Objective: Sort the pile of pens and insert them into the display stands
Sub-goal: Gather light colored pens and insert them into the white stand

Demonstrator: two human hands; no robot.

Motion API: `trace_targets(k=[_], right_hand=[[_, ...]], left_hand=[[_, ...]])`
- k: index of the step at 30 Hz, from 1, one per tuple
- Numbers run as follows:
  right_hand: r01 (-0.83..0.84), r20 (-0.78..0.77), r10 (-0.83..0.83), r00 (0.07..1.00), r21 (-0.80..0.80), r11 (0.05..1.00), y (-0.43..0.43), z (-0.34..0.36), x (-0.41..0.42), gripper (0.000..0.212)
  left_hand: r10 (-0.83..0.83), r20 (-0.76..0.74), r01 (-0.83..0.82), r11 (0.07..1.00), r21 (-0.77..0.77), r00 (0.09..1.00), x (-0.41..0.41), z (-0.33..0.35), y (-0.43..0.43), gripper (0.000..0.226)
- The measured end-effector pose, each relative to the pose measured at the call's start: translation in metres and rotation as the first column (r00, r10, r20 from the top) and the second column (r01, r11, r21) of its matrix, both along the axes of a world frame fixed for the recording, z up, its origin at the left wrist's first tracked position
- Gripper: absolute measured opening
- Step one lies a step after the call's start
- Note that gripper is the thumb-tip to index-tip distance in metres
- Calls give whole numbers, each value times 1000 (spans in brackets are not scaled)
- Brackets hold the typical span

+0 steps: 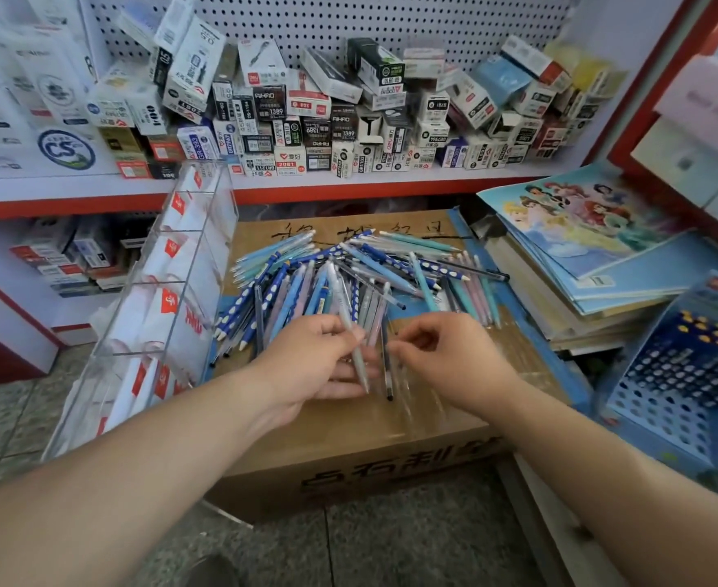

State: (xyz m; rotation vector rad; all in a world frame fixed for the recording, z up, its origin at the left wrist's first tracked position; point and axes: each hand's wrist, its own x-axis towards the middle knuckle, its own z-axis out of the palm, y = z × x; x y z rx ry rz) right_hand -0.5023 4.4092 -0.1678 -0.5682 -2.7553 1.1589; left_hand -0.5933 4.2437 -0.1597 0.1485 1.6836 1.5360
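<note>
Head view: a taped cardboard box [349,451] stands on the floor in front of a shop shelf and serves as the work surface. On top of the box, across its far half, lies the pile of pens [349,273]. The pens are loosely fanned and cross one another at all angles. Some have dark blue barrels with white spots; others are sky blue, teal, pale pink or clear.

At the near edge of the pile, over the middle of the box, the left hand [306,362] cradles a bundle of pens [355,349]. Its fingers lie under the bundle and its thumb on top, so its grip is closed around it. The top pen is pale grey and slim. Holding several together probably lets like pens travel to a stand in one trip.

Just to the right, above the same part of the box, the right hand [446,358] pinches a thin clear pen [388,374] with a dark tip between thumb and forefinger. That fine grip suits picking one pen out and passing it across to the bundle.

A clear acrylic display stand [179,264] leans at the box's left side, its tiers holding white packets with red labels. A blue perforated stand [683,387] sits to the box's right with many holes unfilled. Both are within easy reach. With the pile this large, sorting looks to be at an early stage.
</note>
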Motion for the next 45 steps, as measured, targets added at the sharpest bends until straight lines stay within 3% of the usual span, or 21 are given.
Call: trace_targets(k=[4, 10, 21, 25, 29, 34, 40, 45], right_hand=[[258, 15, -279, 960, 334, 906, 46, -14, -14, 5], [379, 54, -439, 897, 416, 826, 78, -29, -20, 24], [437, 104, -455, 885, 154, 886, 73, -13, -12, 12], [434, 99, -434, 896, 16, 901, 65, -5, -3, 12], [444, 117, -428, 896, -253, 859, 49, 0, 11, 10], [350, 42, -364, 930, -396, 849, 12, -4, 19, 7], [87, -80, -119, 990, -325, 942, -16, -8, 20, 2], [-31, -78, 12, 997, -244, 969, -11, -3, 14, 5]], left_hand=[[-10, -46, 8, 999, -43, 999, -5, -4, -7, 16], [-44, -60, 41, 998, -48, 997, -4, -6, -7, 16], [-76, -66, 73, 996, -47, 995, -2, -5, -4, 13], [-91, -71, 87, 995, -49, 993, 1, -2, -1, 15], [-121, -46, 119, 992, -39, 992, 6, -1, 5, 14], [-114, -54, 112, 993, -29, 992, 11, -1, 12, 14], [-26, -14, 27, 997, 67, 1000, 11, -2, 14, 16], [3, -45, -1, 1000, 31, 999, 7, -4, 12, 17]])
